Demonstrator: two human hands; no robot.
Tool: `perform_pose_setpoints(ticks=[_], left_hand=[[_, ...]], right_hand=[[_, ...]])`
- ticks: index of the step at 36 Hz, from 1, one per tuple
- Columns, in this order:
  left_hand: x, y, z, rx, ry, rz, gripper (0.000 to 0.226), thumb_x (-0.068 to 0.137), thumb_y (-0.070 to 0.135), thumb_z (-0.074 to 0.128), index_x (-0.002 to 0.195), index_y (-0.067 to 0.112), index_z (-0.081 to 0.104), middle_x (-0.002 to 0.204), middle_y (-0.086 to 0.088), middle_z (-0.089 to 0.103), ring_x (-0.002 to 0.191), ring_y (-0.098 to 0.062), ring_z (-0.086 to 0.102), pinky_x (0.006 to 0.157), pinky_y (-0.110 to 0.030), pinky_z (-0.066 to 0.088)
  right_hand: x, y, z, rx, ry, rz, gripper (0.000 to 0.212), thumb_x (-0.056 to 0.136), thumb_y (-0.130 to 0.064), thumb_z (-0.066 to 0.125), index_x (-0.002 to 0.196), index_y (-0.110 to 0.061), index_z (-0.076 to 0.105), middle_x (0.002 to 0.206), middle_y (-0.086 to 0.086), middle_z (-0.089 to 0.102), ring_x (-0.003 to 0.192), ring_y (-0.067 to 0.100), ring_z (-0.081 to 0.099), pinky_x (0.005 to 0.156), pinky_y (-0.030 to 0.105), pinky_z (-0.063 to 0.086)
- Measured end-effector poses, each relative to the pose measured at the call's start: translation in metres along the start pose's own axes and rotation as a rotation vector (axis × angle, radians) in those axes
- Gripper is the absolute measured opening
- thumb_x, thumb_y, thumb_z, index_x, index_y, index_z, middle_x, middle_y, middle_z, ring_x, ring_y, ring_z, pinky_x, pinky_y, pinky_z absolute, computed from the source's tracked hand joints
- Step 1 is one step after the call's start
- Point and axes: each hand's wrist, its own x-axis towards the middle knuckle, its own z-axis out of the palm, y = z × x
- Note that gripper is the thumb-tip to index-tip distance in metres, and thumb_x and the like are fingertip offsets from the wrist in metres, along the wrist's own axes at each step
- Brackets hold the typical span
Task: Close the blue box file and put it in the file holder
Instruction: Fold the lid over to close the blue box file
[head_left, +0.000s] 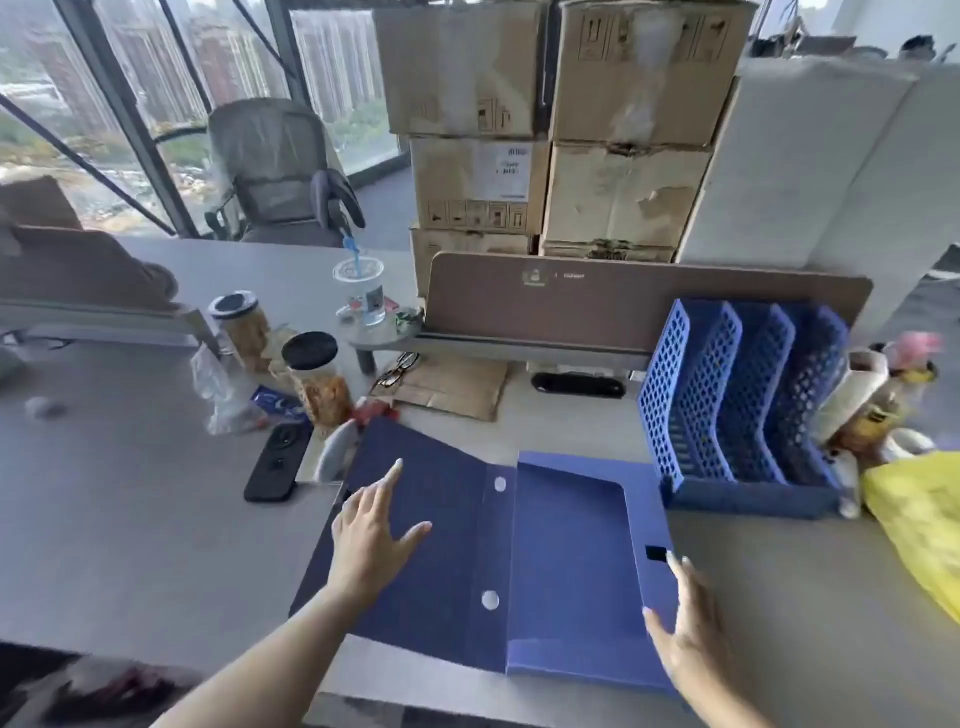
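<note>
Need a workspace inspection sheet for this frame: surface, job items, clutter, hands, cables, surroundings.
Surface: grey desk, crowded at the left and back.
Job's things: blue box file lies open and flat; blue file holder stands behind it to the right, slots look empty.
Clutter: two snack jars, drink cup, black phone, glasses, yellow bag.
Hands: left hand open, over the lid flap; right hand open at the box's right edge.
Cables: nothing seen.
Surroundings: stacked cardboard boxes, office chair, windows.
</note>
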Motion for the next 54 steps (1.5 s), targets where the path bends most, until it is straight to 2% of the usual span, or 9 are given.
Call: perform_pose_setpoints(ticks=[7,12,20,24,30,37,43,49,54], left_hand=[[-0.02,-0.027,-0.004,0.128,-0.05,-0.211,0.106,0.071,0.052,0.077,0.153,0.043,0.01,0.163,0.003,0.018,0.147,-0.036,0.012,0.115,-0.056,0.014],[-0.015,-0.036,-0.014,0.107,-0.089,-0.327,0.115,0.069,0.045,0.081,0.153,0.043,0.004,0.165,-0.004,0.009,0.136,-0.04,0.034,0.103,-0.05,0.037],[0.0,-0.04,-0.035,0.022,-0.115,-0.378,0.104,0.072,0.026,0.081,0.152,0.037,0.016,0.149,0.004,0.033,0.109,-0.03,0.059,0.066,-0.039,0.049],[0.008,-0.032,-0.051,0.01,-0.112,-0.346,0.096,0.076,0.016,0.077,0.153,0.031,0.022,0.146,0.002,0.035,0.099,-0.038,0.061,0.075,-0.044,0.052],[0.015,-0.012,-0.066,-0.111,-0.085,-0.224,0.089,0.077,0.006,0.074,0.151,0.032,0.032,0.153,0.0,0.042,0.13,-0.029,0.049,0.099,-0.039,0.043],[0.015,0.025,-0.076,-0.415,-0.133,-0.176,0.075,0.087,-0.002,0.063,0.146,0.038,0.041,0.138,-0.002,0.057,0.114,-0.019,0.057,0.08,-0.043,0.06],[0.013,0.063,-0.069,-0.577,-0.244,-0.083,0.069,0.088,0.008,0.067,0.144,0.041,0.043,0.128,0.006,0.06,0.095,0.012,0.058,0.07,-0.016,0.056],[0.009,0.1,-0.038,-0.681,-0.393,-0.034,0.069,0.076,0.066,0.062,0.14,0.051,0.043,0.134,0.019,0.061,0.112,-0.004,0.064,0.089,-0.036,0.057],[0.005,0.116,0.005,-0.723,-0.465,-0.106,0.088,0.065,0.076,0.06,0.144,0.044,0.04,0.145,0.015,0.051,0.129,-0.005,0.051,0.11,-0.035,0.039]], right_hand=[[-0.019,0.01,0.008,-0.023,-0.15,0.193,0.081,0.087,-0.026,0.067,0.153,-0.03,0.019,0.164,0.009,0.011,0.147,0.034,0.019,0.115,0.046,0.021],[-0.013,0.011,0.017,0.122,-0.206,0.167,0.075,0.092,-0.019,0.062,0.152,-0.031,0.019,0.164,0.002,-0.002,0.151,0.016,0.002,0.118,0.04,0.013],[0.005,0.003,0.034,0.113,-0.23,0.172,0.075,0.09,-0.018,0.065,0.152,-0.023,0.023,0.164,0.002,0.0,0.151,0.018,0.003,0.119,0.039,0.014],[0.01,0.001,0.038,0.103,-0.222,0.153,0.076,0.088,-0.018,0.067,0.152,-0.02,0.025,0.164,0.004,0.002,0.151,0.02,0.005,0.12,0.041,0.014],[0.012,0.002,0.042,0.09,-0.229,0.138,0.076,0.088,-0.026,0.067,0.152,-0.021,0.025,0.164,0.004,0.002,0.151,0.02,0.006,0.121,0.042,0.016],[0.009,-0.005,0.034,0.11,-0.263,0.145,0.075,0.09,-0.027,0.064,0.153,-0.021,0.023,0.165,0.003,0.0,0.151,0.019,0.006,0.117,0.034,0.017],[0.013,-0.021,0.024,0.055,-0.245,0.174,0.071,0.091,-0.033,0.062,0.152,-0.019,0.028,0.165,0.0,0.004,0.151,0.023,0.009,0.117,0.036,0.018],[0.029,-0.081,0.001,0.405,-0.249,0.056,0.059,0.093,-0.044,0.054,0.147,-0.04,0.03,0.149,-0.021,0.029,0.14,0.006,0.027,0.115,0.034,0.026],[0.035,-0.123,-0.014,0.588,-0.278,0.037,0.045,0.097,-0.04,0.048,0.139,-0.049,0.037,0.136,-0.021,0.047,0.13,0.0,0.043,0.097,0.013,0.034]])
